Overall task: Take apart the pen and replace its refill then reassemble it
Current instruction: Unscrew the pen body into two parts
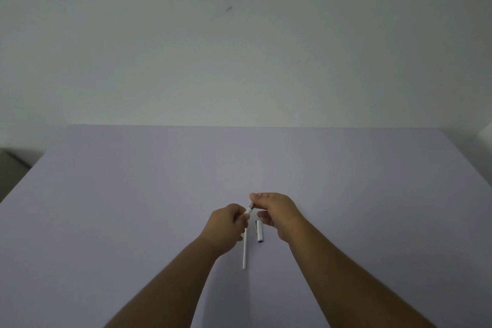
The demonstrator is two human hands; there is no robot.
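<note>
My left hand (pixel 229 224) is closed around a white pen barrel (pixel 248 210), whose end sticks out up and to the right. My right hand (pixel 277 210) pinches the dark tip section (pixel 252 205) at that end with thumb and forefinger. Both hands hover just above the lilac table (pixel 133 194). On the table below them lies the white pen cap (pixel 259 230) with a clip, its open end toward me. Left of the cap a thin white refill (pixel 245 249) lies lengthwise, its far end hidden under my left hand.
The table's far edge meets a plain pale wall (pixel 239 48). A grey object (pixel 10 165) shows past the table's left edge, and a white corner (pixel 486 133) at the far right.
</note>
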